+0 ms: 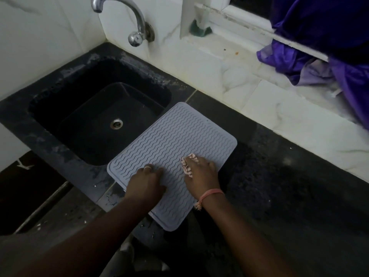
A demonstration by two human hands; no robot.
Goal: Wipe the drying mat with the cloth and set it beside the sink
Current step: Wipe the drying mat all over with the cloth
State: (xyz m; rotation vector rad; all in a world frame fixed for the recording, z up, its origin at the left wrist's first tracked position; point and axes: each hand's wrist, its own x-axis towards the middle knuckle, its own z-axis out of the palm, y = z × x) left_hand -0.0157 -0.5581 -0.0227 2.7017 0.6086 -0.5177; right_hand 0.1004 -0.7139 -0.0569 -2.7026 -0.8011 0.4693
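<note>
A grey drying mat [169,136] with wavy ridges lies flat on the dark counter, its left corner reaching over the rim of the black sink [65,144]. My left hand [146,181] rests on the mat's near left part, fingers bent, a ring on one finger. My right hand [201,170] presses a small pink-and-white patterned cloth [187,164] onto the mat's near right part, fingers curled over it. Most of the cloth is hidden under that hand.
A chrome tap [135,27] juts from the white tiled wall above the sink. A green sponge [199,30] sits on the white ledge. Purple fabric [323,56] hangs at the upper right. Dark counter [289,196] stretches to the right of the mat.
</note>
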